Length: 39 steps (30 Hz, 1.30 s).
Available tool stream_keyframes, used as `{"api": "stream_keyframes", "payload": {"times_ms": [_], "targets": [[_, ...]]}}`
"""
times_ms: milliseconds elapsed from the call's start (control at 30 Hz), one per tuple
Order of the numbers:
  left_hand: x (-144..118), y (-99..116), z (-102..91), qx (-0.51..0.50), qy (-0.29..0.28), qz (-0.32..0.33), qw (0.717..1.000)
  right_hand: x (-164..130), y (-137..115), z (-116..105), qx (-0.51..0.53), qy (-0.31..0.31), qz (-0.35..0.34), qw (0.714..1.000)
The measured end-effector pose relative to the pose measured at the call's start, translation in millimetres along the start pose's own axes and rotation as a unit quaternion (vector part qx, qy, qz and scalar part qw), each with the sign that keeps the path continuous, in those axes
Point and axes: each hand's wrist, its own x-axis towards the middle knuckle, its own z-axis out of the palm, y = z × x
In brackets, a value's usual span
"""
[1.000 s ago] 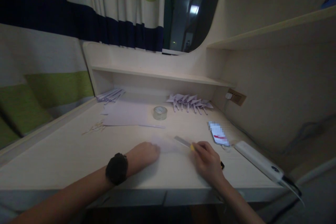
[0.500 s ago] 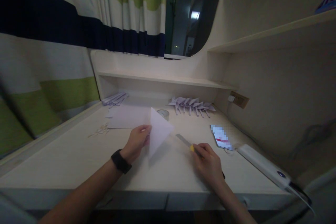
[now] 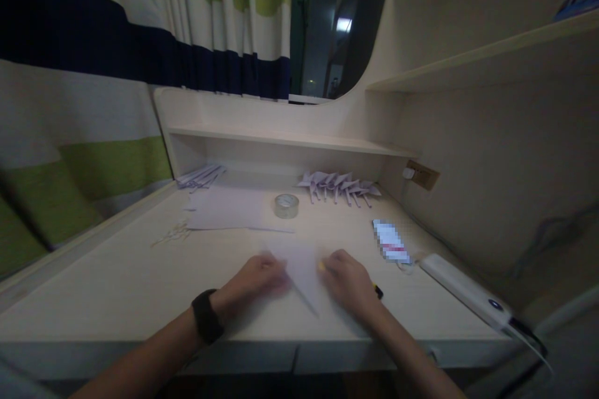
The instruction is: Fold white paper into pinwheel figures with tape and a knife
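My left hand (image 3: 259,277), with a dark band at the wrist, pinches a folded white sheet of paper (image 3: 303,268) by its left side, low over the desk. The paper is smeared by motion, and a slanting edge of it runs down to the right. My right hand (image 3: 349,280) is closed around a yellow and black utility knife (image 3: 379,292), whose rear end sticks out behind the palm. Its front is close to the paper's right side; the blade is too blurred to make out, so I cannot tell whether it touches the paper.
A roll of clear tape (image 3: 286,206) lies beyond my hands. White sheets (image 3: 229,202), paper sticks (image 3: 201,177) and thin pale strings (image 3: 173,232) are at left. Paper pinwheels (image 3: 339,184) line the back. A phone (image 3: 392,242) and white power strip (image 3: 461,290) lie right.
The paper has come down from its raised position and turned, uncovering the tape roll. My right hand with the knife has moved left to the paper, and both hands are closer together.
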Motion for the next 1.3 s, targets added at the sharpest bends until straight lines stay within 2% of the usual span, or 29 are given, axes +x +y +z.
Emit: {"api": "stream_keyframes", "payload": {"times_ms": [67, 100, 133, 200, 267, 300, 367, 467, 567, 733, 967, 1067, 1300], "targets": [[-10.8, -3.4, -1.0, 0.155, -0.045, -0.022, 0.987, 4.3, 4.0, 0.3, 0.004, -0.021, -0.015, 1.000], [-15.5, -3.1, -0.9, 0.247, -0.042, 0.008, 0.968, 6.4, 5.8, 0.9, 0.006, -0.029, -0.021, 0.999], [-19.5, -1.7, 0.1, 0.335, -0.023, 0.070, 0.939, 8.4, 7.2, 1.7, 0.009, -0.035, -0.027, 0.999], [-24.0, 1.9, 5.8, 0.463, 0.008, 0.214, 0.860, 11.9, 8.9, 4.1, 0.014, -0.044, -0.035, 0.998], [-24.1, 2.0, 16.0, 0.519, -0.001, 0.310, 0.796, 14.4, 9.4, 6.9, 0.018, -0.053, -0.038, 0.998], [-22.7, -0.4, 21.7, 0.543, -0.005, 0.331, 0.771, 15.1, 9.4, 8.2, 0.019, -0.058, -0.041, 0.997], [-17.6, -9.5, 31.6, 0.588, 0.014, 0.327, 0.739, 15.8, 9.6, 9.9, 0.019, -0.069, -0.047, 0.996], [-7.2, -25.5, 35.4, 0.625, 0.030, 0.289, 0.725, 15.1, 11.8, 9.7, 0.012, -0.079, -0.054, 0.995], [2.7, -32.9, 25.3, 0.638, 0.037, 0.260, 0.724, 12.8, 15.2, 6.6, 0.012, -0.088, -0.057, 0.994], [12.6, -30.9, 4.3, 0.642, 0.035, 0.243, 0.726, 6.9, 17.2, -0.5, 0.029, -0.089, -0.063, 0.994], [16.9, -25.9, -11.8, 0.646, 0.047, 0.224, 0.728, -0.4, 19.8, -10.0, 0.046, -0.101, -0.107, 0.988], [15.4, -21.6, -9.2, 0.652, 0.055, 0.225, 0.722, -0.8, 19.7, -13.2, 0.050, -0.109, -0.109, 0.987], [12.8, -23.0, 13.8, 0.644, 0.065, 0.260, 0.716, 0.1, 12.3, -14.9, 0.044, -0.110, -0.108, 0.987]]}}
